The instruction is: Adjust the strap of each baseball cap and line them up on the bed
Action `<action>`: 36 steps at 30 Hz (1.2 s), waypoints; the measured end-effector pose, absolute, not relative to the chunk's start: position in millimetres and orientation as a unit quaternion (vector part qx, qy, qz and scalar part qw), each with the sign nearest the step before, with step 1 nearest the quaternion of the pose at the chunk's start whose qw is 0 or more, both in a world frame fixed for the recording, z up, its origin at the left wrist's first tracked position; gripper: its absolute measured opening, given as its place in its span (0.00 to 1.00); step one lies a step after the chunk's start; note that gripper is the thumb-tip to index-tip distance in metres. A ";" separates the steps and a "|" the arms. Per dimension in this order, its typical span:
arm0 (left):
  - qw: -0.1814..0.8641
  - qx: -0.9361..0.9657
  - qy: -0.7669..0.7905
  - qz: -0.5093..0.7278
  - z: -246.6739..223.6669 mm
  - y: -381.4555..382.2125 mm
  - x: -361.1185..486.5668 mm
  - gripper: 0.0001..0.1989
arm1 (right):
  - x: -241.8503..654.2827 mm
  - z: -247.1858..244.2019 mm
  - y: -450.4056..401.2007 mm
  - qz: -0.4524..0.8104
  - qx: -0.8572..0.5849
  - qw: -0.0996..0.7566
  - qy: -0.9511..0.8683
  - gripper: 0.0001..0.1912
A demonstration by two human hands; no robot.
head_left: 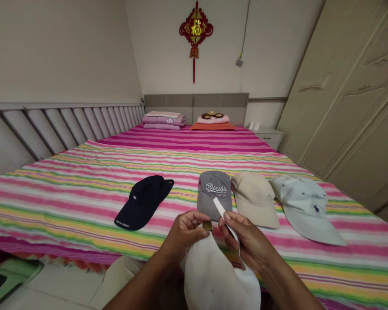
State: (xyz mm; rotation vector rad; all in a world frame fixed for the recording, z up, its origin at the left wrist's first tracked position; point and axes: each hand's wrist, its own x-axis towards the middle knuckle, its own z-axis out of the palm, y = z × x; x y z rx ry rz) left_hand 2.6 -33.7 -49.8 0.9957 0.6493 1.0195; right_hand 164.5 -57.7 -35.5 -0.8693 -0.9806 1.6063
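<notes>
a person's hands worked a white cap (218, 280) at the bed's (84, 206) near edge: the left hand (189, 232) pinched the metal buckle (207, 225), while the right hand (245, 234) gripped the strap (220, 208), its free end angled up. behind them, a gray cap (213, 185), a beige cap (255, 202) and a pale cap (305, 204) lay in a row toward the right edge; a dark cap (145, 200) sat apart, left of center. folded bedding (164, 121) rested along the far edge.
</notes>
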 end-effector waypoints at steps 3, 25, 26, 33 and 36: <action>0.752 0.389 0.255 0.467 -49.8 -30.2 -3.5 0.16 | 167.4 -26.2 -60.9 0.680 -0.355 0.497 -0.406 0.15; 0.758 0.348 0.246 0.494 -45.3 -28.0 -8.1 0.17 | 155.5 -17.5 -63.4 0.704 -0.357 0.458 -0.409 0.12; 0.755 0.349 0.247 0.497 -45.1 -28.8 -8.2 0.17 | 155.3 -17.7 -63.5 0.704 -0.356 0.458 -0.409 0.12; 0.718 0.403 0.237 0.516 -45.1 -31.3 -10.6 0.14 | 155.3 -20.0 -65.8 0.708 -0.353 0.454 -0.410 0.11; 0.676 0.458 0.234 0.528 -41.7 -31.5 -12.6 0.12 | 155.0 -20.4 -67.2 0.705 -0.361 0.442 -0.423 0.12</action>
